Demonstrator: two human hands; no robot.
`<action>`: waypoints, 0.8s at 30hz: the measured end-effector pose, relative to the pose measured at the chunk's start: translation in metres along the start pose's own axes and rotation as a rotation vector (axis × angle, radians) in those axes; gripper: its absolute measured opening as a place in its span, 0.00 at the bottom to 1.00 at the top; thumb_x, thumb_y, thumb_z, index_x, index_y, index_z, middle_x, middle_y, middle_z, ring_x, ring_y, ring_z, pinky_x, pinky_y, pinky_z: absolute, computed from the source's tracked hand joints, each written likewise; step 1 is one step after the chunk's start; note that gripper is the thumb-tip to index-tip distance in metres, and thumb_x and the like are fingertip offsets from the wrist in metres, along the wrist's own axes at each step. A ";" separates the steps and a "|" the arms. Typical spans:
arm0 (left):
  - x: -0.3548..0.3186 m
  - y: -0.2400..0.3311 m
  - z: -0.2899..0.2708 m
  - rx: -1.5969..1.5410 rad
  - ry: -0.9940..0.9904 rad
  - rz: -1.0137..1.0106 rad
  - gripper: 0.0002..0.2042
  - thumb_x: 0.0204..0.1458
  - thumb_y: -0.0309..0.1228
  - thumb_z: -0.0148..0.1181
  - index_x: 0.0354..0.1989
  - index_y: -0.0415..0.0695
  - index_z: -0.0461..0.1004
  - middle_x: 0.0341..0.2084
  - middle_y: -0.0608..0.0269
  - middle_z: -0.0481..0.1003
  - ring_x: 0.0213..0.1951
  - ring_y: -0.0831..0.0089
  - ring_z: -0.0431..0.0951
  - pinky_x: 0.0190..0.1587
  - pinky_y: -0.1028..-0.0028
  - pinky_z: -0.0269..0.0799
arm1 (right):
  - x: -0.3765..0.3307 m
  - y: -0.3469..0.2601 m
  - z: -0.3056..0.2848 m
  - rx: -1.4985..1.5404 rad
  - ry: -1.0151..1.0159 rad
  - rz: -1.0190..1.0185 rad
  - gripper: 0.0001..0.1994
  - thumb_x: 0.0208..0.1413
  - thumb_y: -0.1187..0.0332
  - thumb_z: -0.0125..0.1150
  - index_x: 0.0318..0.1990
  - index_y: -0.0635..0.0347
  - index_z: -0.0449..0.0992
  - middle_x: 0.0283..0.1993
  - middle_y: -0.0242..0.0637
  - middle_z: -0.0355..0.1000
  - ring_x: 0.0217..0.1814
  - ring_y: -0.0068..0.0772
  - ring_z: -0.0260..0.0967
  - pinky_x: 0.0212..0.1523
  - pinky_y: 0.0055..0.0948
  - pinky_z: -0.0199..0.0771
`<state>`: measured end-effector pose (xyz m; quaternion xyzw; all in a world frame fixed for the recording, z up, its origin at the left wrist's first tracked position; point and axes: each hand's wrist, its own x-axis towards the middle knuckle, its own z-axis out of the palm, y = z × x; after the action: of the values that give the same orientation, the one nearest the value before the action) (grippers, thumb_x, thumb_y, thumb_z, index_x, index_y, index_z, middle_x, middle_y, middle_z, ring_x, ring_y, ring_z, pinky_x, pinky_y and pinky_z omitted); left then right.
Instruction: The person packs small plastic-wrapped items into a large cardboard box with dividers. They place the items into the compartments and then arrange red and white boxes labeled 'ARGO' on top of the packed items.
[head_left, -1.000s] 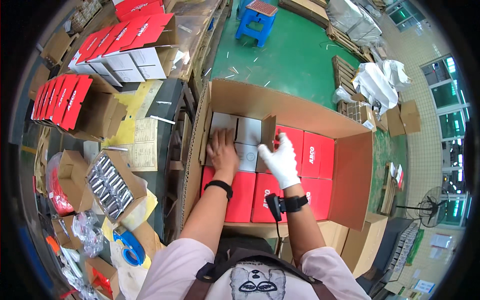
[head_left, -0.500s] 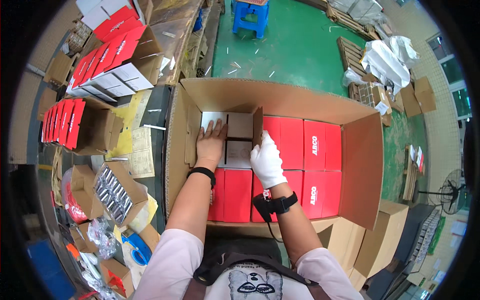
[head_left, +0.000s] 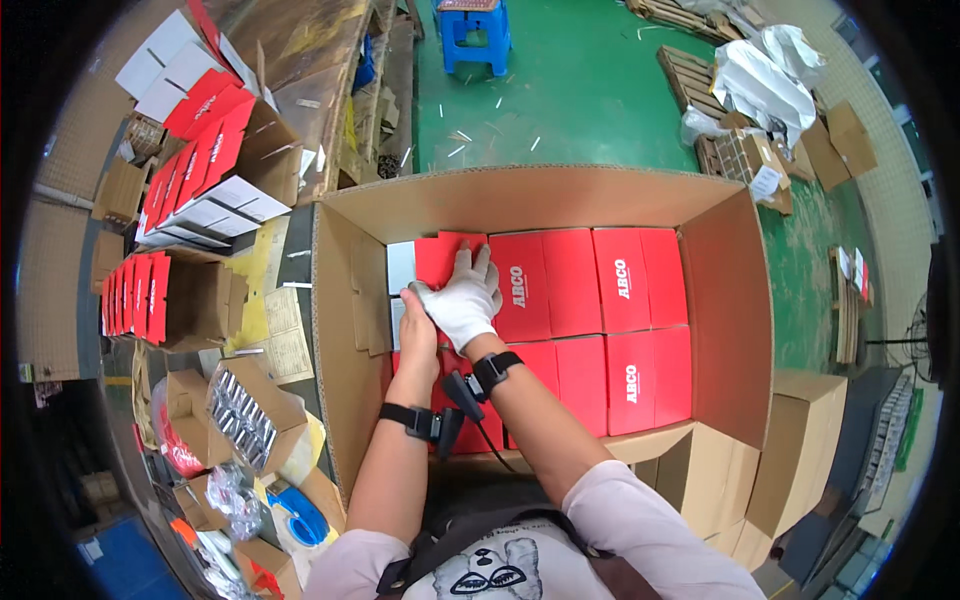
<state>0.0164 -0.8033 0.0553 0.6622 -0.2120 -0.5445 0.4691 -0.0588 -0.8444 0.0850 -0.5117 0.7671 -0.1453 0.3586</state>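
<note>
Inside a large open brown carton [head_left: 520, 197], red boxes [head_left: 575, 270] stand in two rows. My right hand [head_left: 462, 305], in a white glove, lies with its fingers spread on the red flap [head_left: 436, 260] of the far-left box. Just left of it and partly beneath it is my bare left hand [head_left: 418, 335], upright on its edge with its visible fingers stretched out. Some of its fingers are hidden by the glove. A white box panel [head_left: 401, 265] shows beside the red flap, near the carton's left wall.
Left of the carton, a workbench holds folded-open red and white boxes [head_left: 215, 160], a small carton of metal tubes [head_left: 243, 415] and a blue tape dispenser [head_left: 298, 515]. A blue stool [head_left: 475, 40] stands beyond. Brown cartons [head_left: 795, 460] stand at the near right.
My right hand has moved left, off an upright brown cardboard edge that no longer shows. My left hand has turned onto its edge. Red flaps now cover most of the white panels.
</note>
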 end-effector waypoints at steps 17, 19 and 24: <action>-0.062 0.044 -0.053 0.800 0.268 0.877 0.18 0.56 0.23 0.48 0.56 0.32 0.63 0.59 0.43 0.62 0.63 0.50 0.59 0.65 0.58 0.53 | 0.010 0.003 0.058 -0.386 0.214 -0.287 0.31 0.57 0.65 0.42 0.69 0.60 0.50 0.75 0.46 0.41 0.77 0.48 0.36 0.70 0.61 0.27; -0.062 0.051 -0.047 0.802 0.252 0.862 0.19 0.57 0.23 0.46 0.58 0.32 0.61 0.59 0.43 0.61 0.62 0.49 0.60 0.64 0.59 0.54 | 0.018 0.013 0.065 -0.462 0.290 -0.332 0.31 0.58 0.61 0.43 0.69 0.61 0.51 0.75 0.45 0.41 0.77 0.49 0.36 0.70 0.62 0.27; -0.032 0.040 -0.036 0.565 0.295 0.684 0.17 0.60 0.27 0.44 0.56 0.31 0.65 0.52 0.41 0.69 0.55 0.50 0.69 0.59 0.61 0.62 | 0.022 0.005 0.069 -0.366 0.310 -0.340 0.36 0.60 0.44 0.39 0.67 0.63 0.56 0.75 0.49 0.38 0.77 0.51 0.32 0.70 0.63 0.23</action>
<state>0.0488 -0.7826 0.1049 0.7263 -0.4895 -0.1794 0.4480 -0.0189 -0.8518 0.0249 -0.6608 0.7294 -0.1391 0.1094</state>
